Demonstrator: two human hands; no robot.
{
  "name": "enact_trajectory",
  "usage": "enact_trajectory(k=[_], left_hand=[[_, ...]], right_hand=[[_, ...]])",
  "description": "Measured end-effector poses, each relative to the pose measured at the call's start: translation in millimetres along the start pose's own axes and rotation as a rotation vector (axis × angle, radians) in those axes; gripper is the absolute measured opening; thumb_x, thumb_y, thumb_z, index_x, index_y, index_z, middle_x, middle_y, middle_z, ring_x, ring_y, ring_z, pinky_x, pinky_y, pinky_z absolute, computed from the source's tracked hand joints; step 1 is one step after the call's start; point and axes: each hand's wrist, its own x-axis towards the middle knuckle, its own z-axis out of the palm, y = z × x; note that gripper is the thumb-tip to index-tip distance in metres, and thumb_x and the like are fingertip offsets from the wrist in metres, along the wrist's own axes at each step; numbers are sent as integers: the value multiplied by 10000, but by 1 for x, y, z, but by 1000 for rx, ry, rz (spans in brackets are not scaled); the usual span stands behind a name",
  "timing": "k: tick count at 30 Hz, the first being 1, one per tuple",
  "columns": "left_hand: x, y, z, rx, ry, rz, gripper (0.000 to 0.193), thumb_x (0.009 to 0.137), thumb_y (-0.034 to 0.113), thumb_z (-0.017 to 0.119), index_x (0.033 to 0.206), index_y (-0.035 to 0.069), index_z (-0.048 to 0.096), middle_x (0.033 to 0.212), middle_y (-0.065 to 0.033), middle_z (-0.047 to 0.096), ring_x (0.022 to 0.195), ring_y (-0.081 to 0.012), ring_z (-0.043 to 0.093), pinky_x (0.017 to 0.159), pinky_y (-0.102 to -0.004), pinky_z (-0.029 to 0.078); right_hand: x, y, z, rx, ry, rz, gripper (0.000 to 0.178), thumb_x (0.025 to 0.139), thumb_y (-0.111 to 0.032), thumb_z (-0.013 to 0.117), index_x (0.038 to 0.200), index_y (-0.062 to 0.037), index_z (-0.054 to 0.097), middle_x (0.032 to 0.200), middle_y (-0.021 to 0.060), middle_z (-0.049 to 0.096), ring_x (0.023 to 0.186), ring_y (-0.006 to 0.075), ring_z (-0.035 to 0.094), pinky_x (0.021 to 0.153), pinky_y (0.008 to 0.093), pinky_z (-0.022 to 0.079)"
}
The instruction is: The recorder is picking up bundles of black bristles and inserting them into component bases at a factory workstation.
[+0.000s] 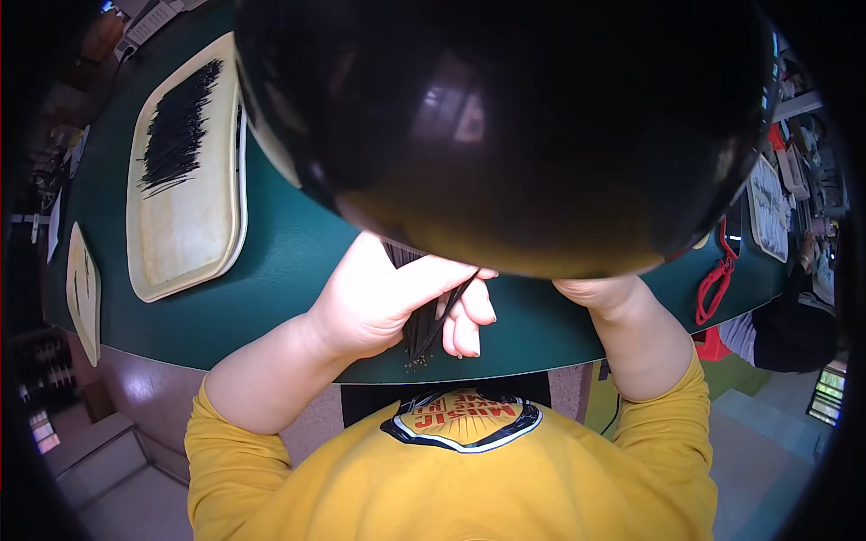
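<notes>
On L, cream tray (pixel 185 252) w/ pile of thin black wires (pixel 180 131). L hand (pixel 374 298) closed round wire bundle (pixel 419 329), ends pointing to green table's (pixel 541 347) front edge. Big glossy black dome (pixel 514 144) above hides most of R hand (pixel 604 293); can't tell its grip. Far R: red-handled tool (pixel 714 291) on table, nr R forearm.

Strands (pixel 419 332) black. Tray (pixel 185 239) cream. Tabletop (pixel 280 248) dark green. Dome (pixel 559 135) black. Shirt (pixel 379 491) yellow, red/black/white chest print (pixel 462 421). Tool handles (pixel 703 298) red.
</notes>
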Motion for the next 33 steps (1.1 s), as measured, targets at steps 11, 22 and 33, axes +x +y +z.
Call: enact_trajectory(k=[11, 22, 33], left_hand=[[-1, 1, -1, -34, -1, -29, 134, 819, 122, 414, 802, -9, 441, 573, -145, 532, 393, -192, 516, 367, -255, 434], [-2, 3, -4, -82, -24, 6, 102, 803, 46, 444, 822, -48, 479, 608, -129, 546, 476, -176, 556, 436, -235, 471], [-4, 4, -3, -83, -27, -11, 117, 805, 47, 429, 801, -56, 486, 616, -139, 549, 486, -188, 560, 446, -244, 470]], right_hand=[[2, -2, 2, 83, -20, 56, 59, 702, -17, 594, 729, 14, 552, 655, 36, 567, 603, 63, 520, 565, 179, 418], [3, -2, 4, 108, -32, 11, 68, 709, -17, 585, 753, 20, 549, 678, 39, 568, 623, 70, 522, 592, 186, 422], [6, -15, -1, -100, -48, -90, 117, 773, -48, 493, 684, 21, 527, 631, 51, 545, 555, 75, 506, 536, 188, 414]])
